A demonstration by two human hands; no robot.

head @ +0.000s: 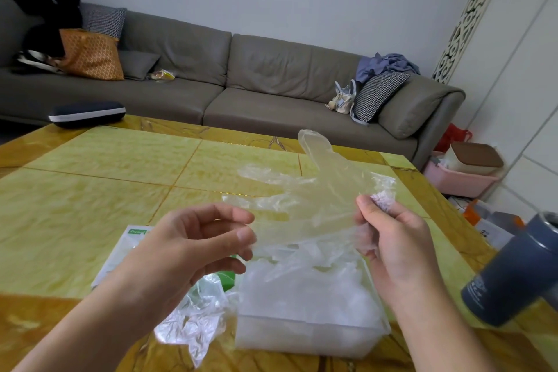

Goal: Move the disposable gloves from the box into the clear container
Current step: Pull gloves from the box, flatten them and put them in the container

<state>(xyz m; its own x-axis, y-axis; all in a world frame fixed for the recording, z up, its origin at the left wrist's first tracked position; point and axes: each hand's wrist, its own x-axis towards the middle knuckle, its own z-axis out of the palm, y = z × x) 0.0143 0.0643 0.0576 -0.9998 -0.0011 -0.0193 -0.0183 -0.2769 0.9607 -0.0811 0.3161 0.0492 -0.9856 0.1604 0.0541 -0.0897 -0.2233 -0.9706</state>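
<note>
Both hands pinch one glove above the clear container: left hand its fingertip end, right hand its cuff; a grey tumbler stands right of the container.

The left hand hides most of the glove box; its label is unreadable.

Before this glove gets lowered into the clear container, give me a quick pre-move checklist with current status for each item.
1. Left hand pinches the glove: ok.
2. Right hand grips the glove's other edge: ok.
3. Glove spread above the clear container: ok.
4. Container open at the top: ok.
5. Room left in container: cannot tell, contents look hazy.
6. Grey tumbler clear of the drop path: ok, it stands off to the right.
</note>
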